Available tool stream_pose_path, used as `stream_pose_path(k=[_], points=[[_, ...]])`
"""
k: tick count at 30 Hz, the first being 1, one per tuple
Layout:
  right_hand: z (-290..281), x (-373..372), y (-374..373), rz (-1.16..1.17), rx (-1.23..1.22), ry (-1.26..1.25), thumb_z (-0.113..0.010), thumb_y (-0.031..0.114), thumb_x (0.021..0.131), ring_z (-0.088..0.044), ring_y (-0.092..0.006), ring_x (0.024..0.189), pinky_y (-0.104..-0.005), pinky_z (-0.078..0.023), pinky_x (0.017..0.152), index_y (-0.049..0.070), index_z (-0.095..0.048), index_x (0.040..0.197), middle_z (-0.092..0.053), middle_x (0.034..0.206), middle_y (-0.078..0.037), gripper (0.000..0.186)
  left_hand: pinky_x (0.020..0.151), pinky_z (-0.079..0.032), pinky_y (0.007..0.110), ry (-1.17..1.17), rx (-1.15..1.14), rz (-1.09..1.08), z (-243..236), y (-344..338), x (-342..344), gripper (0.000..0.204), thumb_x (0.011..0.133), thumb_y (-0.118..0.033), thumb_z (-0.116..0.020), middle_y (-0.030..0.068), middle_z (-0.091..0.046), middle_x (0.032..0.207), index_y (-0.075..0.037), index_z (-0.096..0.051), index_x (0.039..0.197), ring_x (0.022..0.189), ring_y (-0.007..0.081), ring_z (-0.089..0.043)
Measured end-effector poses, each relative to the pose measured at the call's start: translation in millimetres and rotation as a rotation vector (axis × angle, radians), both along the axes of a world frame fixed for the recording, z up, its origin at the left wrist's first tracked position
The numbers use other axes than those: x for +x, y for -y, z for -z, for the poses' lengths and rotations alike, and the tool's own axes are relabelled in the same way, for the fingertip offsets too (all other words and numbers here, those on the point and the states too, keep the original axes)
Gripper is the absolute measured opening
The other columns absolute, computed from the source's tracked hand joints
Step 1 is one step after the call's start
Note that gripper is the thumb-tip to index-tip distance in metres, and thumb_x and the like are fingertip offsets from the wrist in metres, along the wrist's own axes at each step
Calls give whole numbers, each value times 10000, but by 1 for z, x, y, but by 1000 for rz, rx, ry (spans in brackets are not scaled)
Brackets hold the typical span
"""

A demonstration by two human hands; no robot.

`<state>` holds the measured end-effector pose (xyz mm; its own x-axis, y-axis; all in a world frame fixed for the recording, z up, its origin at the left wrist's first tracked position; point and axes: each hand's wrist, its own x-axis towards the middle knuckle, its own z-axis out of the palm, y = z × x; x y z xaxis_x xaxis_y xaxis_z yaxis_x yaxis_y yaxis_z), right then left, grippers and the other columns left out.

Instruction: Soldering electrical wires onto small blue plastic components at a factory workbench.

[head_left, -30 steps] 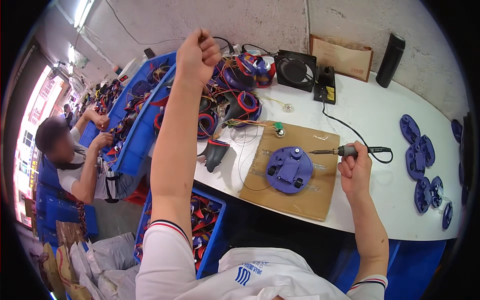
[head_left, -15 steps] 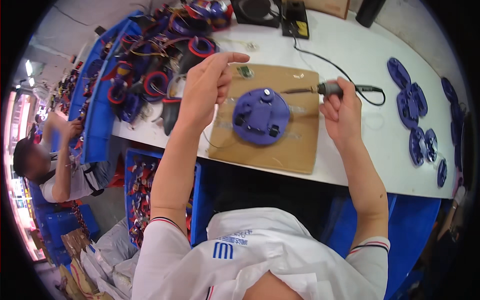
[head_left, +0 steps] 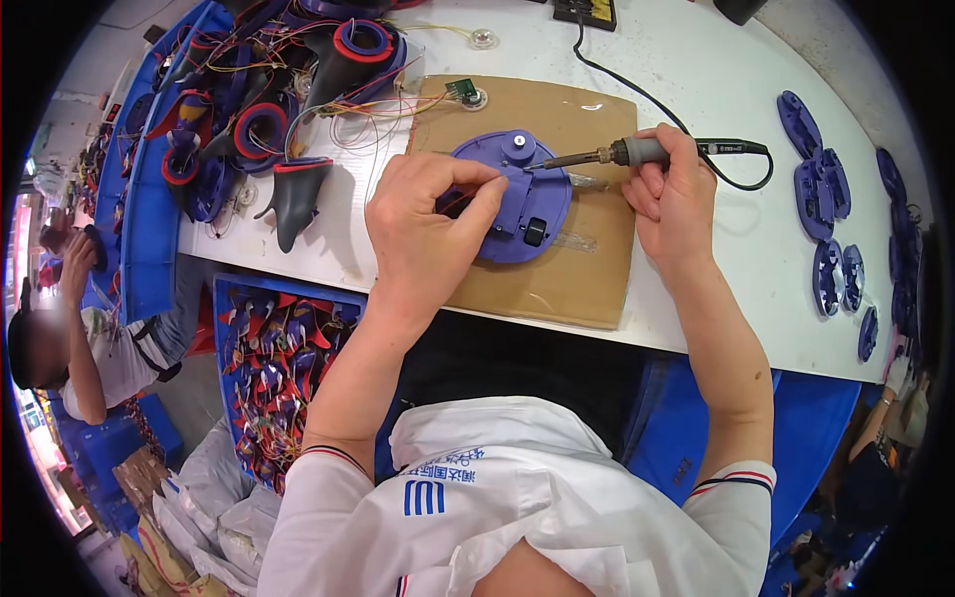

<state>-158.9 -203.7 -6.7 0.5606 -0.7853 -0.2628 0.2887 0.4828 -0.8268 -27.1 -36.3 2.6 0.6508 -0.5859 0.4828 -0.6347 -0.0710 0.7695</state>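
My right hand (head_left: 668, 199) grips a soldering iron (head_left: 637, 151) by its dark handle. The iron's tip reaches over a round purple plastic base (head_left: 515, 209), close to or touching its upper surface. Over the left part of this base, my left hand (head_left: 428, 224) has thumb and forefinger pinched together near the iron's tip. What sits in that pinch, if anything, is too small to make out. A round white part and a black piece show on the base, which lies on a brown cardboard sheet (head_left: 587, 289). The hand hides the base's left side.
Dark horn-shaped parts (head_left: 298, 194) with red rims and loose wires crowd the table's left. A small green circuit board (head_left: 464, 92) lies at the cardboard's top. Purple shells (head_left: 816, 204) lie at right. The iron's cord (head_left: 637, 85) crosses the back. A person (head_left: 75, 328) works at far left.
My left hand has come down onto the purple base, its extended forefinger now pinched against the thumb. The soldering iron's tip has moved in over the base. The whole view has shifted slightly.
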Motion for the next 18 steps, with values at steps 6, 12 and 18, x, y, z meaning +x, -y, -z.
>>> stream_pose_path(k=[6,12,18], points=[[2,2,-1,-19,-8,5,-519,218,905,-210,-44,366,-190,-200,383,28,-606,824,-345,463,38,224,554,-372,233,81,71,4,5,0,1,48,716,-4,-699,36,-585,661,-23,-656,713,571,131,-465],[1,2,-1,1,35,-7,-519,220,904,-214,-42,369,-190,-200,387,30,-605,820,-345,463,38,225,555,-368,243,-18,185,-35,4,-5,0,28,785,-7,-623,27,-560,643,-26,-643,778,595,146,-470],[1,2,-1,2,50,5,-513,224,909,-217,-41,371,-191,-200,389,31,-603,826,-343,465,38,229,560,-376,267,-50,89,64,5,-6,0,102,867,-20,-524,37,-541,667,-11,-625,863,606,163,-463]])
